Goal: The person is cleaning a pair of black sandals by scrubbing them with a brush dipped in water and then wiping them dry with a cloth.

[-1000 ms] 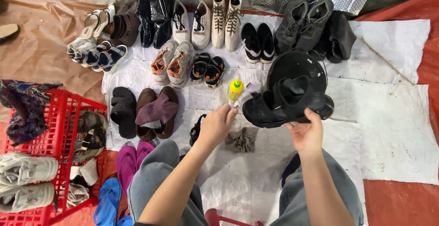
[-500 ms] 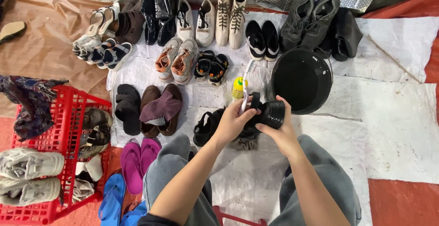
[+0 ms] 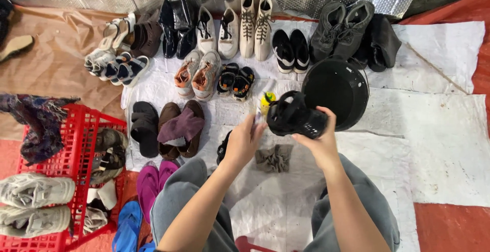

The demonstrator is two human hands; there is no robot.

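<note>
the person sits low at the bottom of the frame, grey trousered knees apart, both arms reaching up toward the middle. the right hand [image 3: 320, 142] is closed around a black sandal [image 3: 293, 118], gripping it from underneath just right of centre so the straps face up. the left hand [image 3: 244, 141] sits just left of the sandal with its fingers curled; something pale shows at the fingertips, perhaps a small brush or cloth, but it is too blurred to tell what it is or whether it touches the sandal.

just behind the sandal, right of centre, stands a black bucket [image 3: 339, 86], and a small yellow-capped bottle [image 3: 267, 100] stands at its left. a crumpled grey rag [image 3: 274, 158] lies on the white sheeting [image 3: 439, 145] between the two forearms. rows of shoes fill the upper middle of the frame: cream lace-up boots [image 3: 255, 25], orange and grey trainers [image 3: 198, 74], and dark slippers [image 3: 176, 128] at centre left. a red plastic crate [image 3: 76, 180] holding more footwear sits at lower left, with pale sneakers [image 3: 33, 203] beside it at the left edge.
</note>
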